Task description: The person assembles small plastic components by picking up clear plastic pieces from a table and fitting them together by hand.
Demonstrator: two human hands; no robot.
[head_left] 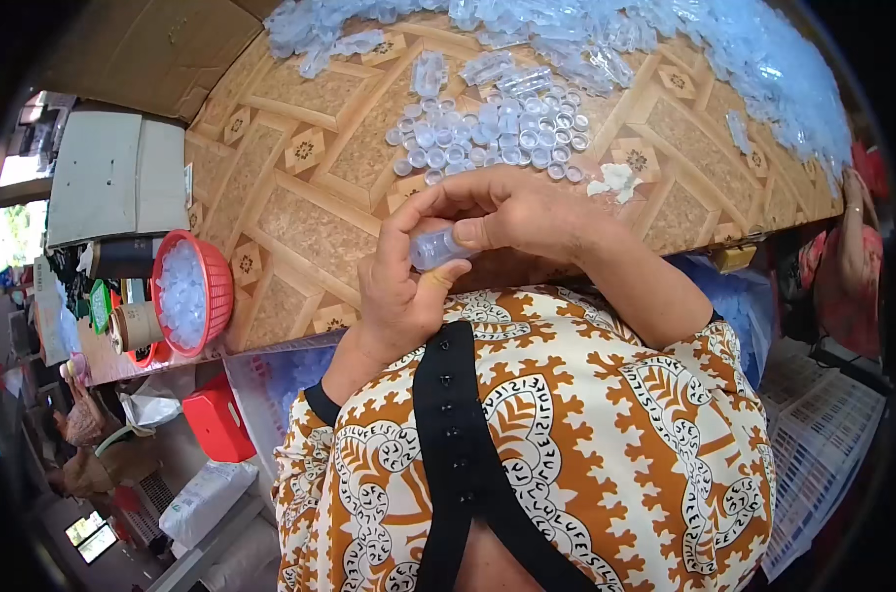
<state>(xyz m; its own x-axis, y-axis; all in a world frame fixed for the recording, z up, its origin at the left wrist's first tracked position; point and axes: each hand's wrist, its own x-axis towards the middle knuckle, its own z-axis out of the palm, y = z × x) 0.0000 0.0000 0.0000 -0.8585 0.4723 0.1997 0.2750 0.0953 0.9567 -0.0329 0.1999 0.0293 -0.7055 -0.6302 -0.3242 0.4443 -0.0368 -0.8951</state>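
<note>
Close to my body, over the table's near edge, my left hand (398, 286) and my right hand (512, 219) meet around a small clear plastic bottle (432, 251). The fingers of my left hand wrap its far side, with the thumb against the near end. My right thumb presses on its right end, which is partly hidden, so I cannot tell whether a cap sits there. Just beyond my hands lies a cluster of round clear caps (538, 138). Several clear bottles (525, 81) lie on their sides behind the caps.
A large heap of clear bottles (763, 69) covers the far and right side of the patterned table (310, 212). White crumpled scraps (615, 183) lie right of the caps. A red basket (221, 296) of clear pieces stands at the left edge. Another person (847, 266) is at the right.
</note>
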